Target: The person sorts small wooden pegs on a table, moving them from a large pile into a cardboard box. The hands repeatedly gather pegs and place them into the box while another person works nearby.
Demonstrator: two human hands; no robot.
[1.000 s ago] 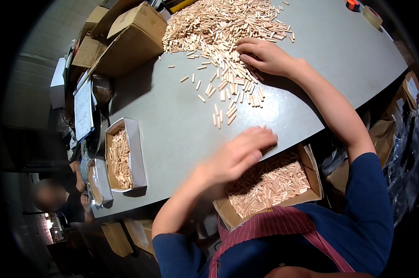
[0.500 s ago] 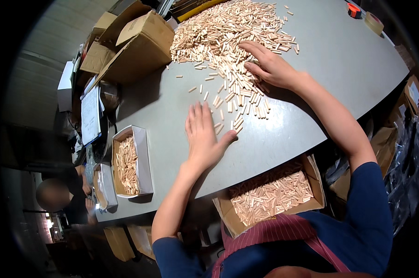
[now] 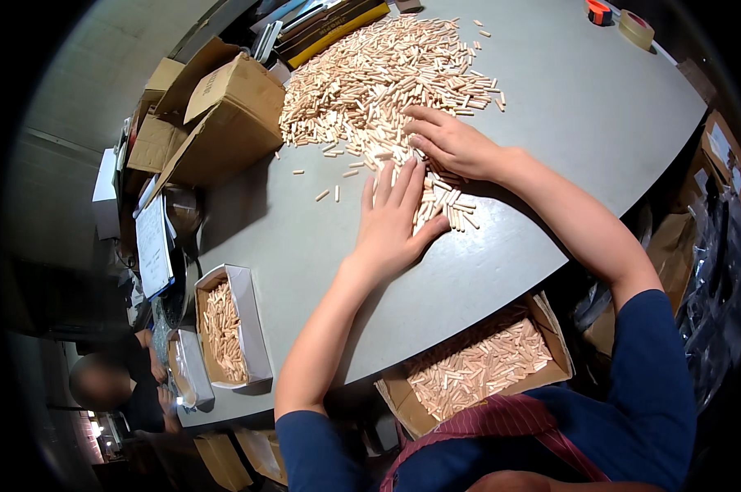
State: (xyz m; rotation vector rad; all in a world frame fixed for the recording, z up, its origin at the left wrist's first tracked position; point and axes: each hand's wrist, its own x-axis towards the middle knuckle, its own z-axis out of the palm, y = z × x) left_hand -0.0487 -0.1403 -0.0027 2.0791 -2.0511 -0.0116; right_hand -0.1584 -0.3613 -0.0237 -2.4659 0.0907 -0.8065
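Note:
A large heap of short wooden dowel pins [image 3: 362,90] covers the far part of the grey table [image 3: 321,295], with a narrower trail running toward me. My left hand [image 3: 391,230] lies flat on the near end of that trail, fingers stretched out and thumb apart. Pins touch its fingertips and the gap beside the thumb. Just beyond and to the right, my right hand [image 3: 459,149] rests on the heap's near edge, its fingers loosely bent and apart. I see nothing gripped in either hand; pins under the palms are hidden.
Below the table's front edge, a cardboard box [image 3: 397,403] holds many pins. At left stand a white box [image 3: 257,328] of pins and a smaller white box [image 3: 192,369]. Behind are a big open carton [image 3: 231,123], a clipboard [image 3: 153,246], tape roll [image 3: 636,29] and a co-worker [image 3: 137,394].
My left hand has moved right and forward against the trail of pins, close to my right hand. Loose pins are now gathered nearer the trail. The whole view has shifted slightly.

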